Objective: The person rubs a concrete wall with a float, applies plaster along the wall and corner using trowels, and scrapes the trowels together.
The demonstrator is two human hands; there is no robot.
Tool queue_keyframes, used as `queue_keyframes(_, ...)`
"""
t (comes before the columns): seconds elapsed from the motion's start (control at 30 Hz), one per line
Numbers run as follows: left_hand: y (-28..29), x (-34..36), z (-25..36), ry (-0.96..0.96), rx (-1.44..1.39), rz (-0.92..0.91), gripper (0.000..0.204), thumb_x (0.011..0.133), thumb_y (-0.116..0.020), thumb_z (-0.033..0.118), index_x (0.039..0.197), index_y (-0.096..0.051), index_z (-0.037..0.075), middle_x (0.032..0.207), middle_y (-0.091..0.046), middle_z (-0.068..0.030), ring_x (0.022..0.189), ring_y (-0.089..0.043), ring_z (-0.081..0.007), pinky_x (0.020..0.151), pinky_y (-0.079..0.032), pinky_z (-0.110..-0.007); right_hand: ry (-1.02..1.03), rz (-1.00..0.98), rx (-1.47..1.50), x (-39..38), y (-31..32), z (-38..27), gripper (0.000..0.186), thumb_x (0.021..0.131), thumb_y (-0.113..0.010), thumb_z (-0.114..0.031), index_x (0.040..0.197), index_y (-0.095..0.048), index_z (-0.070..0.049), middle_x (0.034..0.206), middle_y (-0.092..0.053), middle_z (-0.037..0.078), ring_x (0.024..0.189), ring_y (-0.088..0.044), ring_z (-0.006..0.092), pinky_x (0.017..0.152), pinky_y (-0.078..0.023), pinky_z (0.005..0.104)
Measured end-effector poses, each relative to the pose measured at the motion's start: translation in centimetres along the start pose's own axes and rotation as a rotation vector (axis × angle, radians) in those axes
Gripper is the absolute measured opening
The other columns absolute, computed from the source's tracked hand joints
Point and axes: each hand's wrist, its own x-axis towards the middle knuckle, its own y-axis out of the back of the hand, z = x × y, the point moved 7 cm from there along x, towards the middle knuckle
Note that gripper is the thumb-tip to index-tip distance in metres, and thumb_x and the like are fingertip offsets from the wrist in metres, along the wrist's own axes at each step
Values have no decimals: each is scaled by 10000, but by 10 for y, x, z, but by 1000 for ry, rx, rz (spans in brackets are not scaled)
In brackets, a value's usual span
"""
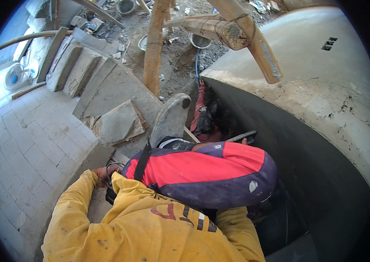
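Note:
My left hand (104, 174) is at my left hip, beside a thin loop of wire and a dark object, its fingers curled on something I cannot make out. My right forearm (233, 218) disappears under my bent leg (198, 170), and I cannot see that hand. My boot (169, 118) is raised by a concrete slab. Just beyond my knee a hand (246, 141) holds a dark flat tool (250, 135); whose it is, I cannot make out.
A co-worker (202, 118) in red is below me in the dark gap beside a curved concrete wall (307, 148). Timber poles (153, 52) rise ahead. A tiled surface (32, 144) and a fan (14, 76) are left. Buckets (200, 40) stand on rubble below.

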Motion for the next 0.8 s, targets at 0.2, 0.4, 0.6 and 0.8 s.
queue_keyframes(0.2, 20, 20, 4, -136, 211, -87, 322, 820, -673, 194, 1129, -635, 112, 1071, -682, -30, 955, -652, -157, 856, -524, -344, 59, 1, -341, 16, -12, 6, 703, 801, -702, -457, 1268, -502, 29, 1234, -559, 197, 1118, -538, 309, 944, -426, 409)
queue_keyframes(0.4, 29, 16, 19, -382, 684, -128, 376, 764, -718, 148, 1131, -637, 125, 1077, -674, -32, 950, -648, -175, 850, -522, -359, 119, 200, -598, 43, 8, 36, 844, 765, -693, -561, 1302, -478, 54, 1243, -554, 237, 1130, -536, 357, 962, -402, 417)
queue_keyframes(0.6, 30, 10, 37, -337, 857, -116, 401, 747, -728, 151, 1137, -634, 130, 1083, -670, -42, 952, -648, -191, 847, -522, -362, 195, 214, -472, 28, 10, 40, 719, 777, -749, -427, 1215, -494, 83, 1079, -622, 183, 954, -583, 265, 857, -456, 362)
queue_keyframes(0.8, 32, 6, 47, -295, 930, -110, 427, 729, -738, 153, 1142, -632, 134, 1088, -667, -53, 954, -647, -207, 844, -523, -364, 180, 175, -379, 21, 2, 55, 595, 795, -761, -331, 1144, -518, 85, 1008, -633, 143, 871, -591, 201, 786, -477, 335)
